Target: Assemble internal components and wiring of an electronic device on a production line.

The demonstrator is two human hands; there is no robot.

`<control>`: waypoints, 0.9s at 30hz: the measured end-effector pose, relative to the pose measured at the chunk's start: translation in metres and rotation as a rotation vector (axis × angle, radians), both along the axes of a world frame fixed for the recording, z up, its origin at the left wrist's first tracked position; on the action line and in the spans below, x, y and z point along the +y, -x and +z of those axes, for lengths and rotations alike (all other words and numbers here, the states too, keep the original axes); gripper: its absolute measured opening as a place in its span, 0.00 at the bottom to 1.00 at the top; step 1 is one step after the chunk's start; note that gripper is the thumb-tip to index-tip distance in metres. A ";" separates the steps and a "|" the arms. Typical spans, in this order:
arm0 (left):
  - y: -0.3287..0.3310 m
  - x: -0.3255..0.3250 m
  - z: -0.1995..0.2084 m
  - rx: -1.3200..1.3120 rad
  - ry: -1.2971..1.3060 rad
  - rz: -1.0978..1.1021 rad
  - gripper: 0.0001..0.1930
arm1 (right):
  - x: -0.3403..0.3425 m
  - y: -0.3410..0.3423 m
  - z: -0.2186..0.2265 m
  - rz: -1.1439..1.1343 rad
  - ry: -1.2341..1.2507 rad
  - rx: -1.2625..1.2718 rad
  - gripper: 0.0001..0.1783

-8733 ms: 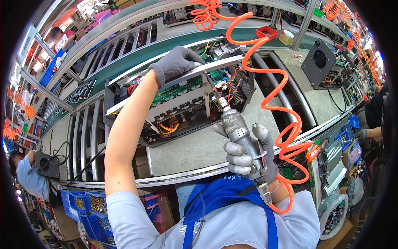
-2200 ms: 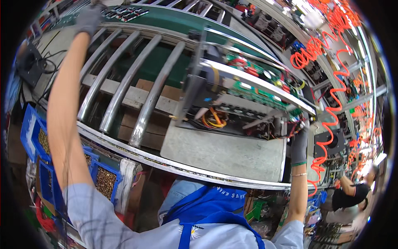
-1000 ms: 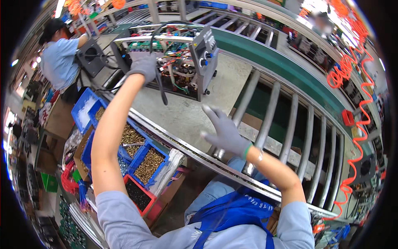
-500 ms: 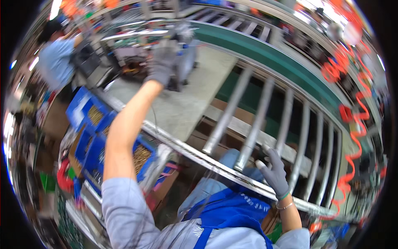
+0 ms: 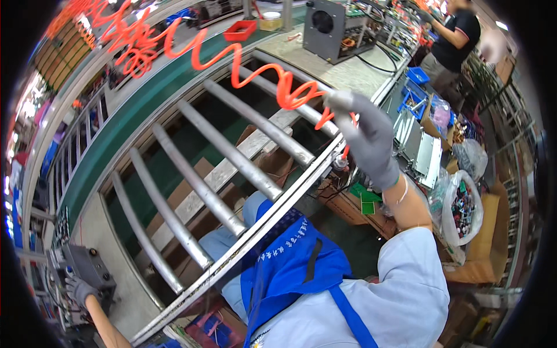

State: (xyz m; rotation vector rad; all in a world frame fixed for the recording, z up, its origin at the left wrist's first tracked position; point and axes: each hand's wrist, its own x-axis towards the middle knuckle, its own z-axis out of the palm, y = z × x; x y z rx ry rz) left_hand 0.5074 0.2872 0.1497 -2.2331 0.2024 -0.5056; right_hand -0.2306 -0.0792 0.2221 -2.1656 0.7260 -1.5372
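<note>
My left hand (image 5: 80, 289), in a grey glove, is at the far lower left. Its fingers are spread against a dark grey metal box unit (image 5: 90, 264) with cables and parts about it. On the other side, my right hand (image 5: 371, 142), gloved in grey with pale fingertips, is raised over the near rail. Its bent fingers close around an orange coiled hose (image 5: 284, 90), though the hand partly hides the contact. Below that hand the hose runs down to a small metal fitting (image 5: 341, 162) by the rail.
Bare metal rollers (image 5: 229, 152) span the frame before me, bounded by a pale near rail (image 5: 278, 209). A second grey box with a fan (image 5: 325, 29) stands on the far bench beside a red bin (image 5: 240, 31). A person (image 5: 458, 40) works at far right, near blue bins (image 5: 413, 95) and a bag of parts (image 5: 462, 209).
My view has swung to the right. My right hand has risen from over the rollers to the orange hose. My left hand remains at the box unit, now seen at the lower left.
</note>
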 end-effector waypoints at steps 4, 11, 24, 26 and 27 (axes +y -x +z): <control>0.172 -0.068 -0.005 0.234 0.387 -0.699 0.47 | -0.100 0.046 -0.013 -0.185 -0.182 -0.205 0.15; 0.429 -0.111 -0.125 0.505 0.750 -1.054 0.47 | -0.307 0.075 -0.082 -0.437 -0.679 -0.121 0.32; 0.485 -0.171 -0.132 0.638 0.757 -0.943 0.38 | -0.484 0.082 -0.026 -0.866 -0.473 -0.143 0.59; 0.485 -0.173 -0.132 0.639 0.768 -0.954 0.37 | -0.492 0.080 -0.031 -0.863 -0.535 -0.163 0.58; 0.486 -0.179 -0.125 0.645 0.777 -0.987 0.37 | -0.498 0.082 -0.039 -0.875 -0.515 -0.148 0.59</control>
